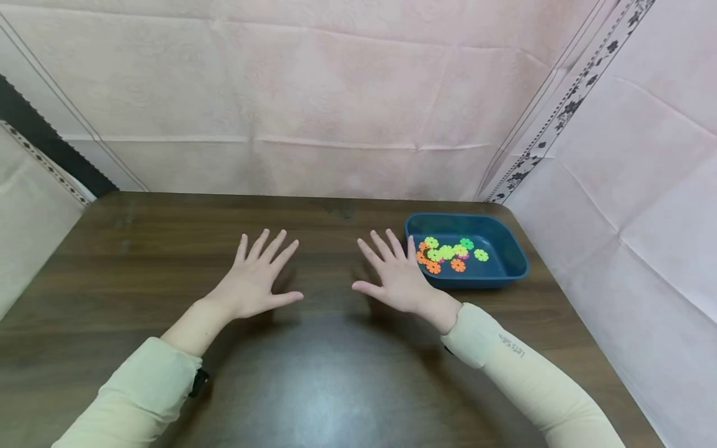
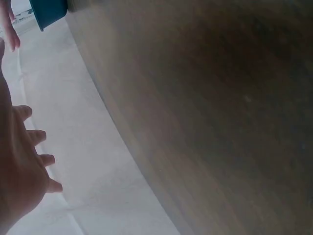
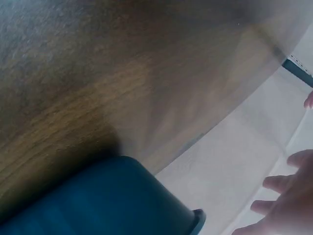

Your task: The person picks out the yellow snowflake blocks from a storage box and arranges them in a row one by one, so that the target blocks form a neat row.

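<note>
My left hand (image 1: 253,280) hovers over the table with its fingers spread and holds nothing. In the left wrist view the same hand (image 2: 22,161) shows at the left edge, fingers extended. The right hand (image 1: 399,279), also spread, is in front of the left end of a blue tray (image 1: 504,267) and hides a little of its rim; whether they touch I cannot tell. Several small notched discs in yellow, orange, green and pink lie in the tray, among them a green disc (image 1: 467,243) and an orange disc (image 1: 458,266). The tray's outer wall (image 3: 112,200) fills the lower right wrist view.
The dark wooden table (image 1: 313,373) runs back to a pale cloth (image 1: 336,112) hung behind it. Another pale cloth (image 1: 644,205) with a floral border stands along the right edge. At the far left is a dark strip (image 1: 50,137) between cloths.
</note>
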`<state>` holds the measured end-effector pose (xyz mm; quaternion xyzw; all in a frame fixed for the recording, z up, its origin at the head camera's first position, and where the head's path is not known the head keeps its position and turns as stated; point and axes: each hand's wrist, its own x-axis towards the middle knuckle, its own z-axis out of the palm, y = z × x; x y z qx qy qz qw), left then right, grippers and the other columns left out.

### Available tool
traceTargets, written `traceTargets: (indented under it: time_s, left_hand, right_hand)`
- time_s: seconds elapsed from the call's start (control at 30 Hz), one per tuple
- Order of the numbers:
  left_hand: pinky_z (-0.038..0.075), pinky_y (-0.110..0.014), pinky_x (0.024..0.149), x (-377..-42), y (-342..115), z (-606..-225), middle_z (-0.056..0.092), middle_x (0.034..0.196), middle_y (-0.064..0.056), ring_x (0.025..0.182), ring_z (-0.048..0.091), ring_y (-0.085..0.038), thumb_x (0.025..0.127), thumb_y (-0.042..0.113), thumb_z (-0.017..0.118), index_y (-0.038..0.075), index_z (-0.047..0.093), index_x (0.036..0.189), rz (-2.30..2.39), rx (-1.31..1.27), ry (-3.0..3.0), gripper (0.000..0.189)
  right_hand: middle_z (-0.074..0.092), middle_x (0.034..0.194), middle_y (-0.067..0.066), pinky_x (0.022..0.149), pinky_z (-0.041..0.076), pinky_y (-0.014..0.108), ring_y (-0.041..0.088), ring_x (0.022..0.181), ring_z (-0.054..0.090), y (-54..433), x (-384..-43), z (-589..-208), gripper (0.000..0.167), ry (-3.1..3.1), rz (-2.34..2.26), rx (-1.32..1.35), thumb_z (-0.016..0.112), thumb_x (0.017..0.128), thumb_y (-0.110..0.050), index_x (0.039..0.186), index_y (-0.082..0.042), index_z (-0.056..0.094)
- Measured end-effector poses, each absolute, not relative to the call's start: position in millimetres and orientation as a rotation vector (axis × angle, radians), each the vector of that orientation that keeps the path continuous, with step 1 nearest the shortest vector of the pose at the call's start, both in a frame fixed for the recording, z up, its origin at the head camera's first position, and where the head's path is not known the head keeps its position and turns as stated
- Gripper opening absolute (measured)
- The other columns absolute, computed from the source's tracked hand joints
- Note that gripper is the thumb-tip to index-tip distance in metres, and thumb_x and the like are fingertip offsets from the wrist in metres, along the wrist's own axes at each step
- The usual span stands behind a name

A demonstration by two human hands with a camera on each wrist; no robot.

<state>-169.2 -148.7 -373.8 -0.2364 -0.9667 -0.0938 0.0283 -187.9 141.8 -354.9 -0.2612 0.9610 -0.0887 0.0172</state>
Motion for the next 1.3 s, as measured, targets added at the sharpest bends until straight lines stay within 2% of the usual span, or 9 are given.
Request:
traceTargets:
  time_s: [0.27, 0.47, 0.6, 0.7, 0.9, 1.07, 1.17, 1.3]
  left_hand:
    - [0.009, -0.063, 0.112, -171.5, -144.6, -370.7, 0.019, 0.155, -0.013, 0.142, 0.015, -0.038, 0.083, 0.056, 0.061, 0.013, 0.022, 0.149, -0.657, -0.677, -2.934, 0.088]
    - [0.018, -0.063, 0.109, -173.2, -139.0, -370.6, 0.029, 0.152, -0.013, 0.139, 0.022, -0.036, 0.082, 0.049, 0.065, 0.012, 0.027, 0.147, -0.844, -0.628, -2.875, 0.084]
    - [0.018, -0.065, 0.108, -173.4, -135.3, -370.1, 0.030, 0.152, -0.012, 0.139, 0.023, -0.035, 0.082, 0.049, 0.066, 0.012, 0.026, 0.148, -0.921, -0.615, -2.876, 0.085]
    - [0.017, -0.066, 0.108, -173.3, -134.0, -370.0, 0.029, 0.153, -0.010, 0.140, 0.022, -0.034, 0.082, 0.049, 0.066, 0.013, 0.025, 0.148, -0.950, -0.605, -2.886, 0.086]
    - [0.023, -0.062, 0.109, -174.6, -133.1, -371.9, 0.029, 0.152, -0.010, 0.140, 0.023, -0.033, 0.083, 0.048, 0.066, 0.015, 0.025, 0.149, -1.021, -0.582, -2.885, 0.084]
    - [0.030, -0.061, 0.106, -175.9, -130.2, -371.1, 0.027, 0.153, -0.010, 0.140, 0.022, -0.033, 0.083, 0.048, 0.065, 0.016, 0.024, 0.149, -1.151, -0.559, -2.895, 0.083]
    - [0.029, -0.062, 0.107, -177.6, -128.3, -370.7, 0.026, 0.153, -0.010, 0.141, 0.021, -0.034, 0.084, 0.046, 0.065, 0.019, 0.024, 0.149, -1.236, -0.539, -2.889, 0.081]
    - [0.026, -0.061, 0.108, -180.9, -123.6, -369.4, 0.028, 0.153, -0.008, 0.141, 0.021, -0.033, 0.085, 0.045, 0.065, 0.022, 0.025, 0.148, -1.330, -0.526, -2.860, 0.079]
  right_hand:
    - [0.029, 0.152, 0.011, 0.114, 0.016, 0.058, 0.032, 0.141, 0.021, 185.9, -197.3, -340.9, 0.067, 3.003, -0.823, -0.723, 0.050, 0.093, -0.049, 0.147, -0.015, 0.030]
    - [0.034, 0.150, 0.012, 0.111, 0.026, 0.055, 0.032, 0.137, 0.029, 238.2, -208.2, -323.7, 0.063, 2.946, -1.210, -0.356, 0.050, 0.094, -0.046, 0.145, -0.015, 0.033]
    - [0.040, 0.145, 0.016, 0.110, 0.032, 0.051, 0.033, 0.132, 0.037, 275.3, -215.3, -315.4, 0.063, 2.951, -1.385, -0.125, 0.051, 0.094, -0.044, 0.144, -0.011, 0.035]
    - [0.041, 0.144, 0.018, 0.110, 0.033, 0.045, 0.028, 0.130, 0.040, 302.2, -220.3, -312.9, 0.063, 2.939, -1.515, 0.058, 0.051, 0.093, -0.045, 0.143, -0.009, 0.036]
    - [0.036, 0.150, 0.005, 0.115, 0.027, 0.036, 0.012, 0.133, 0.036, 350.5, -229.9, -318.2, 0.063, 2.786, -1.761, 0.467, 0.054, 0.090, -0.048, 0.143, -0.015, 0.040]
    - [0.026, 0.154, 0.006, 0.117, 0.023, 0.038, 0.017, 0.140, 0.029, 375.1, -232.5, -328.4, 0.070, 2.702, -1.816, 0.613, 0.052, 0.089, -0.051, 0.145, -0.014, 0.034]
    - [0.023, 0.155, 0.007, 0.118, 0.020, 0.040, 0.020, 0.142, 0.024, 383.0, -233.9, -336.7, 0.074, 2.653, -1.811, 0.626, 0.051, 0.089, -0.054, 0.147, -0.013, 0.029]
    - [0.022, 0.155, 0.009, 0.118, 0.021, 0.038, 0.021, 0.141, 0.026, 388.1, -237.3, -350.3, 0.078, 2.529, -1.850, 0.633, 0.052, 0.088, -0.054, 0.149, -0.013, 0.024]
